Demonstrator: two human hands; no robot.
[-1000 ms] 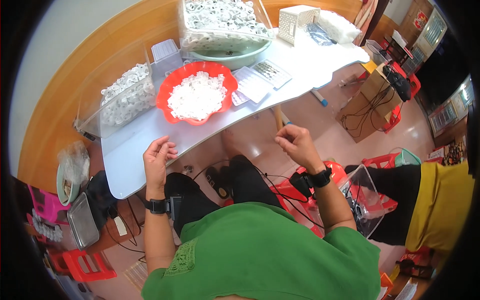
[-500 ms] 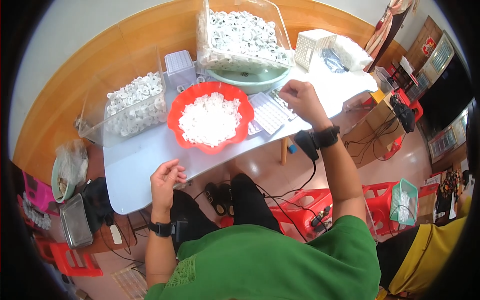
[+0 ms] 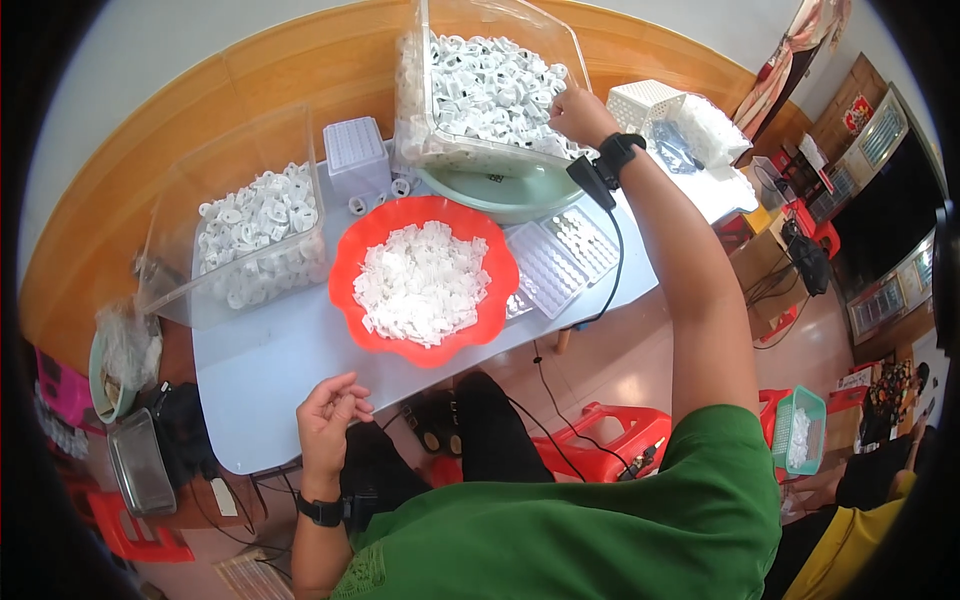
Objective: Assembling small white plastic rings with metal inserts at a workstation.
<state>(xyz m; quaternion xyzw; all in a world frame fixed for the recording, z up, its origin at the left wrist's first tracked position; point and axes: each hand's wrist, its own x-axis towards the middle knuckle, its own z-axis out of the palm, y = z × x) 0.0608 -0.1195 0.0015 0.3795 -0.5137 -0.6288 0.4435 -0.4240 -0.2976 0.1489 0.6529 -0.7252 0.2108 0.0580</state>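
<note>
My right hand [image 3: 583,115] is at the right side of a tilted clear bin [image 3: 417,105] full of small white plastic parts [image 3: 490,90]. Its fingers curl down over the parts; what they grip, if anything, is hidden. Close to the table's front edge hovers my left hand [image 3: 333,415], thumb and fingers drawn together. Anything in that pinch is too small to make out. Between the hands stands a red scalloped bowl [image 3: 345,290] heaped with small white translucent pieces [image 3: 425,280]. White gridded trays [image 3: 545,268] filled with small pieces lie right of the bowl.
A second clear bin [image 3: 170,290] with white round parts stands at the left of the table [image 3: 245,385]. A pale green basin [image 3: 510,200] sits beneath the tilted bin. A cable [image 3: 620,270] hangs from my right wrist. A person in yellow [image 3: 850,535] is at lower right.
My right hand has moved up and away from over the trays to the tilted bin. My left hand stays nearly in place. The view has shifted slightly.
</note>
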